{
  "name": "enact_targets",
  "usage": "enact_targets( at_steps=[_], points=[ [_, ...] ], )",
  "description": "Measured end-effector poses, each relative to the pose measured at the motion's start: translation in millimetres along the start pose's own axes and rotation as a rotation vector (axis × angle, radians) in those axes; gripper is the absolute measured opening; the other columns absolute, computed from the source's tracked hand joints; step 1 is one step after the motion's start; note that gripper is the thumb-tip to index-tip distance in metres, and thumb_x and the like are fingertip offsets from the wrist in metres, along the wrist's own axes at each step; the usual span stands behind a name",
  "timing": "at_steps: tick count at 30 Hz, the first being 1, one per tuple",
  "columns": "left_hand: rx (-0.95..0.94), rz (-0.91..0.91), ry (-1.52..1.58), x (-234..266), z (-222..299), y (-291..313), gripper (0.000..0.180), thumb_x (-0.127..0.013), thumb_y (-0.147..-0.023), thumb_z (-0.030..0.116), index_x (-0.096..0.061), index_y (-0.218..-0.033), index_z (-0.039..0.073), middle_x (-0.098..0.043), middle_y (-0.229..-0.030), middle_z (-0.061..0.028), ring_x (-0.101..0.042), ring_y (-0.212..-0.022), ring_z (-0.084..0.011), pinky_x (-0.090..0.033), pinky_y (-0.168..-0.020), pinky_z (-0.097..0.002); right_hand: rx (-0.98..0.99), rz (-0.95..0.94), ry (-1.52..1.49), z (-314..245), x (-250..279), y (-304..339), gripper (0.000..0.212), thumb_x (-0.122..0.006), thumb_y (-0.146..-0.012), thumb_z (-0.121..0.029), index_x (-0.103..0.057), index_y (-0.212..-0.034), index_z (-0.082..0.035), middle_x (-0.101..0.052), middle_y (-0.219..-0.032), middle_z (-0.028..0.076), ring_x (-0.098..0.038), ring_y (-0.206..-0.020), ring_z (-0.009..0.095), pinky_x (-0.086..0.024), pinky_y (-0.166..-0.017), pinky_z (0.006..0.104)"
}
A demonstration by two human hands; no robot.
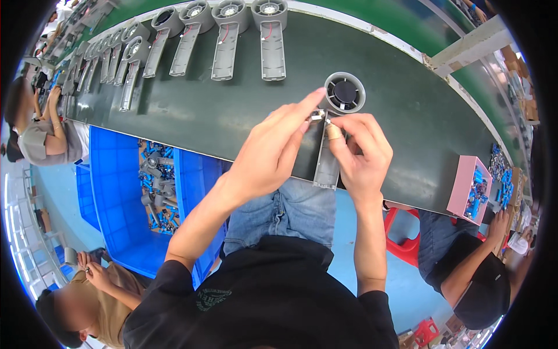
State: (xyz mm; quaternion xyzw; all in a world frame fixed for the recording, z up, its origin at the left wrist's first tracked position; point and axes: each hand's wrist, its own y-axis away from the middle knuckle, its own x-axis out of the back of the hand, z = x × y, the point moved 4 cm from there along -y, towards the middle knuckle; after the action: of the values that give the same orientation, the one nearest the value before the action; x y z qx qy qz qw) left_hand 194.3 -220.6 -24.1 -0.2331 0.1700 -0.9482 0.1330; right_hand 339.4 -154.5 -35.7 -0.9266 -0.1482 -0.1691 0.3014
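A grey handheld-fan housing half lies on the bench in front of me. Its round head (361, 94) holds a black fan, and its open handle (326, 168) points toward me, over the bench's front edge. Over the neck of the housing, my left hand (268, 148) pinches a small white-and-silver part (317, 115), perhaps a little circuit board. Close against it, my right hand (366, 154) is closed, with thumb and forefinger pinched on a small white plug (328, 121). A tan wrap covers one of the right fingertips. Any wires between the two parts are hard to make out.
Several grey fan housings (273, 52) stand in a row along the bench's far side. Blue crates (122, 198) with blue and grey parts sit below left. A pink box (462, 183) of blue parts is at right. Co-workers sit on both sides; a red stool (401, 244) stands right.
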Motion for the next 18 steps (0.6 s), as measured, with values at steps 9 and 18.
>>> enact_targets(
  at_steps=[9,18],
  points=[
    [-0.034,-0.020,0.066,-4.0,-6.3,9.0,0.040,-0.055,-0.090,-0.007,-0.059,-0.130,-0.001,-0.067,-0.118,-0.0159,-0.066,-0.104,-0.0244,-0.050,-0.090,-0.0309,0.003,0.037,-0.047,0.2,-2.0,-0.1,0.013,-0.074,-0.078,0.004,-0.071,-0.090,0.001,-0.064,-0.086,0.004,-0.046,-0.054,0.002,-0.033,-0.046,0.0182],
    [-0.024,-0.142,0.126,8.1,-13.8,4.8,0.038,-0.059,-0.087,-0.005,-0.063,-0.124,-0.001,-0.065,-0.119,-0.0180,-0.063,-0.106,-0.0272,-0.048,-0.090,-0.0324,-0.018,0.025,-0.053,3.1,-2.2,-0.5,0.016,-0.078,-0.074,-0.001,-0.073,-0.089,-0.004,-0.065,-0.083,0.003,-0.047,-0.050,0.003,-0.035,-0.043,0.0207]
  ],
)
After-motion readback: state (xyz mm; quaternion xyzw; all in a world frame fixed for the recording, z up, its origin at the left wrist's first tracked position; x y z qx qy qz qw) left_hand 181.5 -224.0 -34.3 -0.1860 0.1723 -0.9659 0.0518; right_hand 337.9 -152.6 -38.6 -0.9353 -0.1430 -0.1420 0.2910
